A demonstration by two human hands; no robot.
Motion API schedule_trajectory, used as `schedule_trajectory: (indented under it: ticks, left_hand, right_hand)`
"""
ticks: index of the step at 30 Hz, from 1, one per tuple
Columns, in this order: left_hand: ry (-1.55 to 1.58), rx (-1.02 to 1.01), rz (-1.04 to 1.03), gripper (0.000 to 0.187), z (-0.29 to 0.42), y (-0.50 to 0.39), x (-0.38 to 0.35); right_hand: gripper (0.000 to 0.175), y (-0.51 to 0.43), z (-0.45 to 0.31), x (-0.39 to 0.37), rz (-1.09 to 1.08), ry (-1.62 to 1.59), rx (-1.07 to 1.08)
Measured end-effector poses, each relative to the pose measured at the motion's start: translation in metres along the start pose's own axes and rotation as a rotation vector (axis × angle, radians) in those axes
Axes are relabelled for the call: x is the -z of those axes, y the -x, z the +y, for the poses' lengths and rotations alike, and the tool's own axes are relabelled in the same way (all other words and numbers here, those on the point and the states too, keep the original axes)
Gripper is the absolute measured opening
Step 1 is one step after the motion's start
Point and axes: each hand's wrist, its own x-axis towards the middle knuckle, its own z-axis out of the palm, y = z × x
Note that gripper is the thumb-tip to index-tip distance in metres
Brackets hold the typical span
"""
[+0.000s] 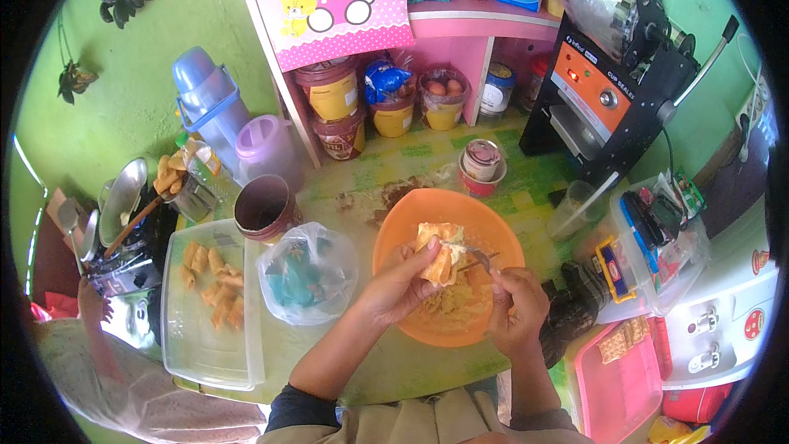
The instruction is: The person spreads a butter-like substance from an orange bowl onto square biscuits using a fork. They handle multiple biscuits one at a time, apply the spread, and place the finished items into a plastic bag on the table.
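Observation:
My left hand (404,274) holds a golden, rectangular pastry (436,268) with pale, creamy filling along its upper edge. In my right hand (519,308) is a metal fork (481,258), its head touching the filling. Both hands are above a large orange plastic bowl (394,222). A yellow, crumbly mash (453,305) lies in the bowl, partly hidden by my hands. A thin dark utensil (479,261) shows behind the fork; its ends are hard to make out.
To the left, a clear plastic container (203,354) holds several fried pastries (212,283). A plastic bag (308,274) and brown tub (265,206) stand beside it. Crackers (624,340) lie over a pink tray (616,388). A cup sealer (592,86) stands behind; another person's arm (92,314) reaches toward the stove.

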Motion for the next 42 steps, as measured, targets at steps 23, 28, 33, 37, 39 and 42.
schedule_trajectory:
  ticks: [23, 28, 33, 37, 39, 42]
  left_hand:
    - [-0.064, -0.025, -0.061, 0.039, 0.009, 0.005, -0.004]
    - [-0.029, 0.021, -0.02, 0.039, 0.014, 0.007, -0.011]
    - [-0.051, 0.008, -0.079, 0.039, 0.009, 0.004, -0.001]
    - [-0.067, 0.003, -0.06, 0.038, 0.009, 0.004, -0.002]
    - [-0.067, -0.013, -0.036, 0.038, 0.009, 0.005, -0.006]
    - [-0.084, -0.035, 0.015, 0.039, 0.011, 0.007, -0.012]
  right_hand:
    - [0.016, -0.005, 0.002, 0.013, -0.009, -0.04, 0.022]
    - [0.016, 0.016, 0.005, 0.022, -0.168, -0.082, 0.126]
    - [0.014, -0.004, -0.001, 0.023, 0.032, -0.094, -0.07]
    - [0.012, -0.015, 0.0, 0.013, 0.064, -0.078, -0.069]
    - [0.013, -0.008, 0.0, 0.012, 0.019, -0.078, -0.052]
    - [0.016, -0.002, -0.004, 0.013, -0.035, -0.061, 0.018]
